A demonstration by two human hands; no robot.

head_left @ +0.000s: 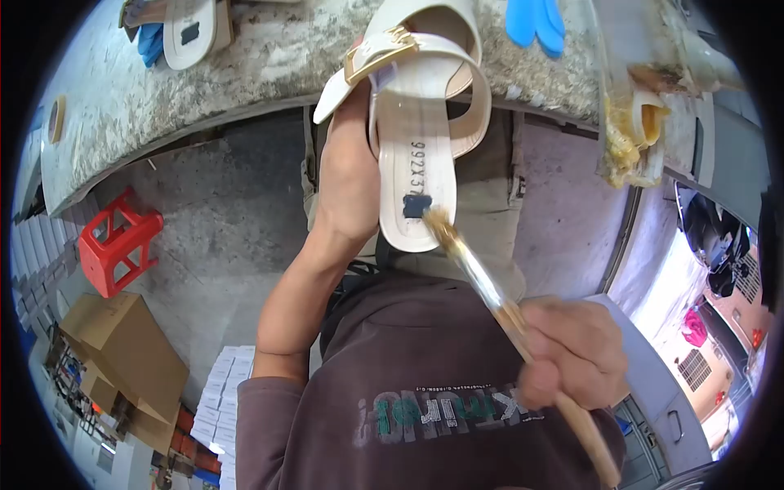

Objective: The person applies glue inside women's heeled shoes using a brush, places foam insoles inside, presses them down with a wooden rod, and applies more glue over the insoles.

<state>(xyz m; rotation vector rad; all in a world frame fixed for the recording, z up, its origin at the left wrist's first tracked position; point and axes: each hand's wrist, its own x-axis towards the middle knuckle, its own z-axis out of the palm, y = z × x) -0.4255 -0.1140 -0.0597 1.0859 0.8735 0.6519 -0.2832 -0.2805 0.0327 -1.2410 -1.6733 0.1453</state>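
From my feed, the left hand (351, 175) grips the sandal (416, 131) at twelve o'clock; the right hand (576, 351), at four, is closed round a brush (478, 278). Brushing the heel (406, 237), I judge; blurred bristles (439, 219) perhaps touch. Next calls for light, steady strokes.

Bench (261, 49) ahead — sandal (398, 155) in left hand (353, 171), brush (512, 320) in right hand (578, 351) — stool (101, 268) and carton (135, 351) off left.

My sandal (418, 126) off-white, gold buckle (382, 62), blackish patch (416, 206); my brush (512, 320) tan-handled, silver ferrule (480, 278); my shirt (359, 343) dark brown, white-and-green lettering (449, 411); stool (102, 263) red; worktop (269, 45) blotchy grey-white.
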